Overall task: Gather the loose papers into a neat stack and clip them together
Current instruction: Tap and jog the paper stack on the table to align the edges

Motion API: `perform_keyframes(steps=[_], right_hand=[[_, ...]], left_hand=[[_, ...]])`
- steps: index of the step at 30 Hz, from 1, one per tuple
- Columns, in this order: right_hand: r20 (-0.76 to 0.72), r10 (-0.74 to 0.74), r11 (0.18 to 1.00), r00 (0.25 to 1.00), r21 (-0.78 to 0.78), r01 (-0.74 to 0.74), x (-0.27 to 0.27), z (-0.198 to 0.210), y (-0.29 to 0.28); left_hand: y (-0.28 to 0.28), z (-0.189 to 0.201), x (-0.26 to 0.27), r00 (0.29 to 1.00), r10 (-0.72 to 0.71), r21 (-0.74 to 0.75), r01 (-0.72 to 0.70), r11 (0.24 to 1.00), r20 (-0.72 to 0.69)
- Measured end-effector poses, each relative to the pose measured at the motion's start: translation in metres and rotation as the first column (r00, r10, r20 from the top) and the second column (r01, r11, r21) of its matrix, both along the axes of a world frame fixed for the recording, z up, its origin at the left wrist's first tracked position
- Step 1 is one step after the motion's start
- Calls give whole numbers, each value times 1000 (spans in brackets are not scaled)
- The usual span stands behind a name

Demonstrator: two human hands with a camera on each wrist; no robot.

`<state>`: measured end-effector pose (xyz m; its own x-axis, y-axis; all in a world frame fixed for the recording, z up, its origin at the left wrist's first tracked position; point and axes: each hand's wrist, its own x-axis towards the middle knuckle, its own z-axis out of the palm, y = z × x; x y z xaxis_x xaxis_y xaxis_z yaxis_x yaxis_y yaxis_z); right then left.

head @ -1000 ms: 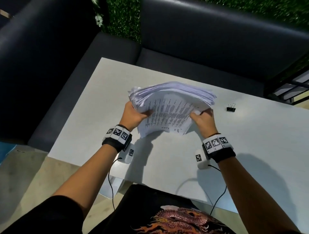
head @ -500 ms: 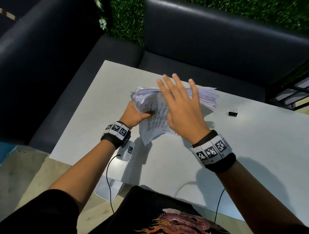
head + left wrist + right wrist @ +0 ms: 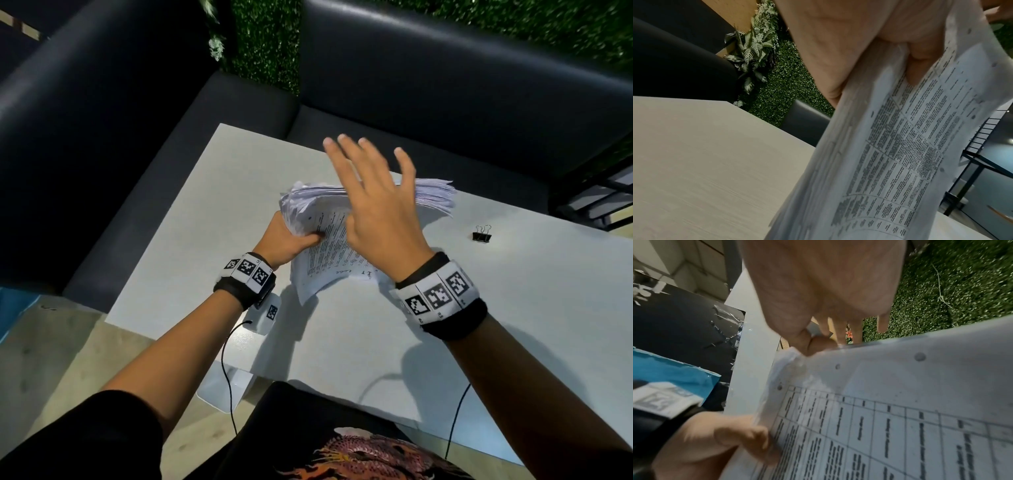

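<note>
While the left hand (image 3: 286, 240) grips one paper stack (image 3: 329, 250), one binder clip (image 3: 481, 234) lies apart.

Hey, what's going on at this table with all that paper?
A person is tidying a thick bundle of white printed papers at a pale grey table. The left hand grips the bundle's left edge, thumb on the top sheet, holding it tilted above the table. The right hand hovers over the top, open with fingers spread. The sheet edges look uneven. A small black binder clip lies unused on the table, to the right.
</note>
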<state>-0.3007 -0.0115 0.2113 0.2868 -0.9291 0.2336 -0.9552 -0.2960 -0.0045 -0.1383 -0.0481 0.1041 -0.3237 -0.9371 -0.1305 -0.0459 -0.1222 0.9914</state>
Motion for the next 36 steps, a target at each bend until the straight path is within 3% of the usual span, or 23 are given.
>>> perform_keyframes(steps=[5, 9, 11, 12, 14, 16, 18, 20, 22, 24, 25, 27, 32, 34, 36], right_hand=[[-58, 56, 995, 997, 83, -51, -5, -13, -3], [172, -182, 980, 968, -43, 192, -36, -13, -8], [362, -343, 929, 867, -5, 370, -60, -25, -2], [477, -420, 895, 772, 80, 438, -71, -37, 3], [651, -567, 815, 505, 356, 457, -88, -79, 19], [673, -708, 703, 212, 644, 304, -94, -122, 41], [580, -809, 581, -89, 813, 16, -93, -154, 62], [405, -865, 483, -296, 831, -275, -88, -175, 75], [317, -836, 514, -447, 740, -435, -85, -184, 79], [267, -784, 566, -561, 679, -467, -87, -189, 78], [257, -777, 568, -575, 681, -462, -89, -192, 76], [292, -792, 557, -536, 704, -441, -92, -199, 73], [396, -870, 483, -293, 807, -341, -110, -215, 74], [379, -906, 420, -188, 859, -292, -125, -220, 76], [372, -927, 373, -38, 912, -170, -138, -226, 79]], left_hand=[[3, 2, -7, 999, 15, -22, -14, 1000, 46], [3, 7, -9, 982, 161, -12, -161, 987, 99], [1, 4, -5, 960, 248, -14, -248, 969, 130], [1, 1, -2, 947, 293, -2, -296, 955, 128], [1, -6, 4, 924, 378, 74, -382, 921, 63], [3, -12, 8, 875, 477, 215, -453, 865, -77], [8, -14, 9, 818, 559, 373, -480, 794, -137], [15, -12, 6, 803, 577, 477, -453, 753, -149], [26, -16, 3, 785, 597, 563, -422, 711, -165], [37, -22, 2, 754, 621, 634, -376, 676, -215], [42, -27, 2, 737, 626, 661, -340, 669, -255], [55, -40, 4, 720, 642, 712, -305, 633, -262], [90, -92, 35, 799, 601, 695, -445, 565, 22], [96, -113, 58, 811, 582, 729, -432, 531, 57], [98, -122, 73, 877, 476, 766, -350, 539, 65]])
